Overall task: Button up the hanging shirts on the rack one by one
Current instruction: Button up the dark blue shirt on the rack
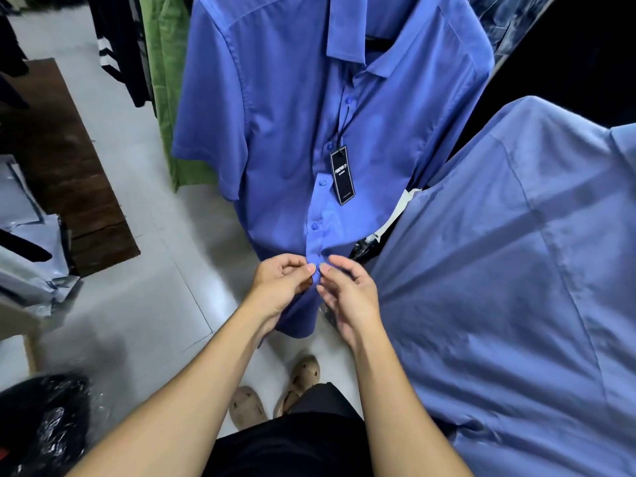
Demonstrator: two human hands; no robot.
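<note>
Far left: folded pale blue shirts [24,215] lie stacked at the frame edge, beside a dark wooden board [65,160] on the floor. They are off the rack, so probably not part of this job.

Next along: a green garment [168,80] hangs behind the blue shirt [275,115]. That shirt is your work piece. It hangs front-on at the middle of the frame, collar open at the top. A black tag [342,175] dangles from a string beside the placket.

The placket runs straight down toward you. The buttons [322,182] above your hands look closed, so you seem to be working top to bottom and are near the hem.

Your left hand [280,282] has its fingers curled, with thumb and forefinger pinching the placket edge. It pulls the cloth taut so the hole stays presented.

Your right hand [347,290] pinches the opposite edge, fingertips meeting the left at one point. Whether the button there is through its hole, you cannot tell; the fingers cover it.

Both hands hold the fabric out from the hanging line. This gives slack to work with, since a hanging shirt offers nothing to press against.

Right: a paler blue shirt [516,270] hangs close, its back or side to you. It is likely a later one.
</note>
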